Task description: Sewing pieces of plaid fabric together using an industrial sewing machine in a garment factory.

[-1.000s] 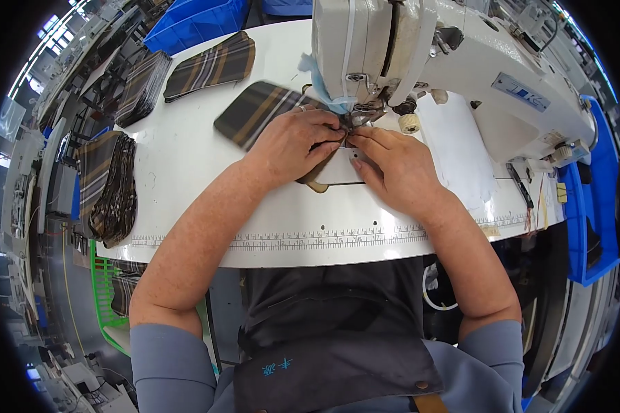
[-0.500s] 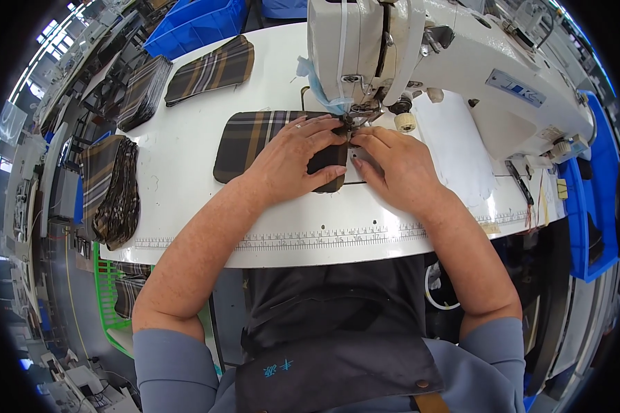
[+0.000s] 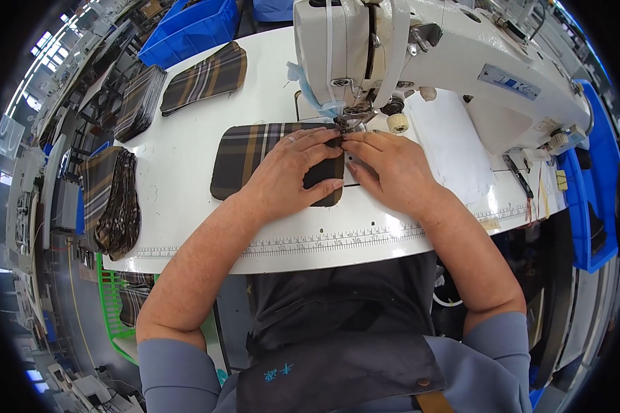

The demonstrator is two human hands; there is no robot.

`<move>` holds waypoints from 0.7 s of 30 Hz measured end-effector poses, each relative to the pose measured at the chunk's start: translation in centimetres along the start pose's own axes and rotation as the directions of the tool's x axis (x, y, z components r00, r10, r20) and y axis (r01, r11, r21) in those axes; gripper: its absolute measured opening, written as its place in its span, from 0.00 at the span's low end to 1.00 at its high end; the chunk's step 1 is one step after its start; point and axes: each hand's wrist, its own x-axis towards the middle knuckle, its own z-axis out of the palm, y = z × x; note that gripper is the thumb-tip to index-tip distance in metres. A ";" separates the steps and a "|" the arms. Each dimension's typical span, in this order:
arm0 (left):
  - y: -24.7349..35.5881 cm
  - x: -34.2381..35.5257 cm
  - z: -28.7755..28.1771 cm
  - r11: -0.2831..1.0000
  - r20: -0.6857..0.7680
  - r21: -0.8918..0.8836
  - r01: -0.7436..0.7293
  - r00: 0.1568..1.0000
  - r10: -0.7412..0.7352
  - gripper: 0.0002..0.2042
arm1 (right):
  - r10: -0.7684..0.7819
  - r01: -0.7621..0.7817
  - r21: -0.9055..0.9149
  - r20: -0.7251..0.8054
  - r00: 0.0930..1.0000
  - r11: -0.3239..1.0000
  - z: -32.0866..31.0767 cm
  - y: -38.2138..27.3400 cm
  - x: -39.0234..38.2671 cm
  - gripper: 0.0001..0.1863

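Observation:
A dark plaid fabric panel point(image 3: 238, 155) with rounded corners and brown and white stripes lies flat on the white sewing table. Its right edge runs under the presser foot of a white sewing machine point(image 3: 351, 51). My left hand point(image 3: 289, 168) rests flat across the panel's right part, fingers stretched toward the needle and thumb spread nearer me. On the other side, my right hand point(image 3: 396, 168) has its fingertips at the panel's edge beside the presser foot, thumb held apart from the fingers. The fingertips partly hide the stitching point.
Stacked plaid panels point(image 3: 110, 199) sit at the table's left edge, with another stack point(image 3: 139, 103) and a plaid piece point(image 3: 205, 77) behind. Blue bins point(image 3: 186, 31) stand at the back and right. Black thread snips point(image 3: 519, 175) lie on the right. A printed ruler lines the near edge.
The whole view has tilted slightly. Both hands and the fabric panel keep nearly the same place beside the presser foot.

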 end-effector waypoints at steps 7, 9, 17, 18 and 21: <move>0.5 0.1 0.6 0.998 -0.028 0.063 0.016 0.999 -0.014 0.24 | 0.047 -0.046 -0.019 0.068 0.997 0.999 -0.3 -0.3 0.3 0.15; 0.6 0.2 0.8 0.997 -0.021 0.067 0.026 0.999 -0.024 0.24 | 0.052 -0.051 -0.017 0.073 0.996 0.999 -0.3 -0.3 0.2 0.15; 0.7 0.4 0.5 0.992 -0.053 0.129 0.009 0.999 -0.002 0.24 | 0.057 -0.056 -0.014 0.046 0.997 0.998 -0.5 -0.2 0.2 0.15; 0.7 0.3 0.5 0.992 -0.053 0.129 0.007 0.999 0.000 0.24 | 0.047 -0.046 -0.014 0.039 0.998 0.999 -0.5 -0.1 0.1 0.15; 0.7 -0.7 0.4 1.000 -0.042 -0.009 -0.028 0.999 0.028 0.19 | 0.023 -0.023 0.002 0.031 0.999 1.000 -0.6 0.0 0.0 0.15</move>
